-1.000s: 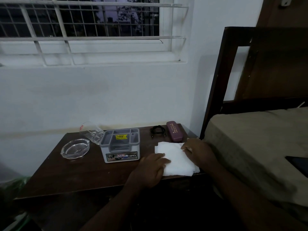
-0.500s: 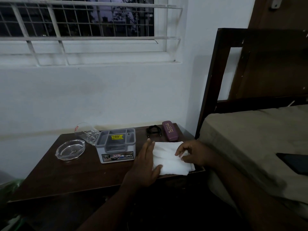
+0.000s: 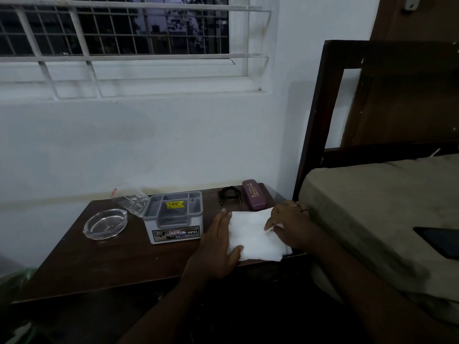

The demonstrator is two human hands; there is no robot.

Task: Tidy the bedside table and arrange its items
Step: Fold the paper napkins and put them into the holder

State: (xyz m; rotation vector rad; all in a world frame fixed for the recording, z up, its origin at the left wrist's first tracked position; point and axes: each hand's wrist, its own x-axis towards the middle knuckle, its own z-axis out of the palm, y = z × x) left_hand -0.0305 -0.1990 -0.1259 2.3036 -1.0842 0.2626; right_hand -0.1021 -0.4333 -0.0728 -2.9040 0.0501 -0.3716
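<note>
Head view, 1 of 1.

Item: white cloth (image 3: 255,234), qty 1, lying folded at the front right corner of the tabletop (image 3: 99,264), its near right edge reaching the tabletop's rim.
Left hand (image 3: 216,247): lying flat with straight fingers along the cloth's left edge, thumb resting on the near corner; grip is apart, pressing, not clamping.
Right hand (image 3: 290,224): sitting on the cloth's right side, fingertips pinching a fold (grip is clamped on the cloth, as far as dim light is showing).

Risks, judged: cloth is sitting at the corner, so a careless tug could be dragging it off the edge; a fold could be springing open if the left palm is lifting early. Tumbler (image 3: 129,198) is lying tipped on its side behind the box, so it could be rolling w/ any bump to the tabletop.

Count: ashtray, glass (image 3: 105,223) x1; tumbler x1; organiser box, grey (image 3: 175,218) x1; cable, black, coiled (image 3: 229,194) x1; spectacle case, maroon (image 3: 253,194) x1; cloth x1. Bed (image 3: 372,207) adjoining at right.
</note>
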